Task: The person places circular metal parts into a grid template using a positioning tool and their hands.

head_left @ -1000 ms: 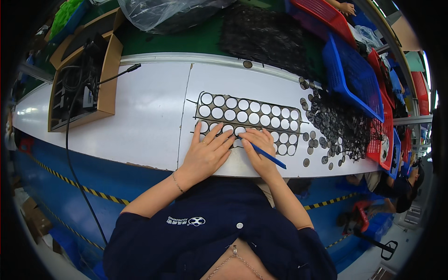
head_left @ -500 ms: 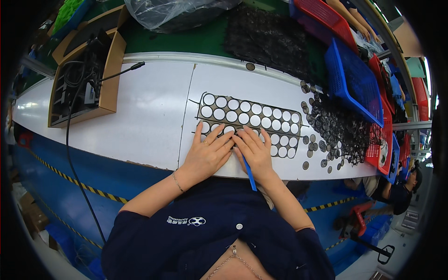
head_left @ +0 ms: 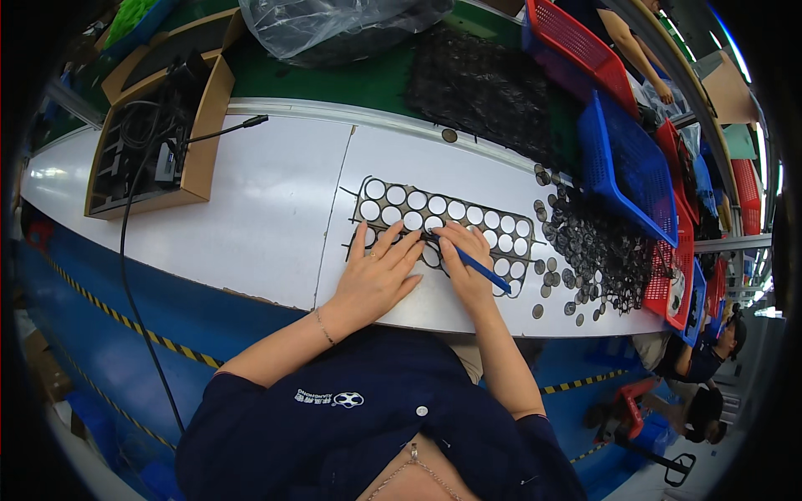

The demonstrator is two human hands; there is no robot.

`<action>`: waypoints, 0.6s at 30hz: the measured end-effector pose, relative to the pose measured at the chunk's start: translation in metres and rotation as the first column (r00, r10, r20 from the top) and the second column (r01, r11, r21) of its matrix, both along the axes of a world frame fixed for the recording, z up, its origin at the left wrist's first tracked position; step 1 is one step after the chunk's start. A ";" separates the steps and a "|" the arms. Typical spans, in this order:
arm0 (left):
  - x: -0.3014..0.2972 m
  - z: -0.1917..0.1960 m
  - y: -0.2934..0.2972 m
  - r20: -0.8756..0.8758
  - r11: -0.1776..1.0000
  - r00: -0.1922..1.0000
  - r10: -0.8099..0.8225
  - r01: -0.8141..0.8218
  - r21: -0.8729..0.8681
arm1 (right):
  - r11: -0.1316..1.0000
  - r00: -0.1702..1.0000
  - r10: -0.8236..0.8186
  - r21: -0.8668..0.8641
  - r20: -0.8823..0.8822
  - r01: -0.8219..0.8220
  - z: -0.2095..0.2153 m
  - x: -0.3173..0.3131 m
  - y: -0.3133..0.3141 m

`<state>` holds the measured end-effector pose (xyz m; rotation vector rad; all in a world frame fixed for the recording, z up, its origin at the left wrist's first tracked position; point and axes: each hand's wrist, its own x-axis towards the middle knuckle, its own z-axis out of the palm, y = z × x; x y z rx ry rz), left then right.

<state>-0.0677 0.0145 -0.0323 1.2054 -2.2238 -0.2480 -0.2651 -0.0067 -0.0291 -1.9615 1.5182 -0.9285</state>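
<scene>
A dark flat sheet (head_left: 447,215) with rows of round openings lies on the white table, and white shows through the openings. My left hand (head_left: 370,280) rests palm-down on the near left part of the sheet, fingers stretched out and holding nothing. Close beside it, my right hand (head_left: 470,271) is closed around a slim blue stick-like tool (head_left: 489,276). The tool's rear end sticks out to the lower right; its tip is near my fingertips and too small to make out. Both hands cover part of the sheet's lower rows.
Many loose dark discs (head_left: 585,238) lie heaped right of the sheet, next to a blue basket (head_left: 614,159) and red baskets (head_left: 585,42). A cardboard box (head_left: 196,175) with cables stands at left. Behind are a dark pile (head_left: 484,83) and a clear plastic bag (head_left: 334,29).
My right hand has turned and shifted slightly right, swinging the blue tool's rear end from pointing down toward me to pointing lower right. My left hand stays on the sheet.
</scene>
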 end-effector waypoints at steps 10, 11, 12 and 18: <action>0.008 -0.008 0.002 -0.060 0.997 0.996 -0.063 0.061 -0.042 | 1.000 1.000 0.011 -0.003 -0.023 -0.011 -0.001 0.001 -0.002; 0.008 -0.008 0.001 -0.061 0.997 0.996 -0.063 0.060 -0.043 | 1.000 0.999 0.014 -0.006 -0.028 -0.014 -0.002 0.000 -0.002; 0.008 -0.007 0.001 -0.121 0.999 0.992 -0.048 0.045 -0.030 | 1.000 0.999 0.018 -0.009 -0.034 -0.019 -0.002 0.001 -0.002; 0.002 0.005 -0.005 -0.196 0.998 0.980 0.008 -0.019 -0.053 | 0.999 1.000 0.017 0.027 -0.001 -0.017 -0.001 -0.001 -0.002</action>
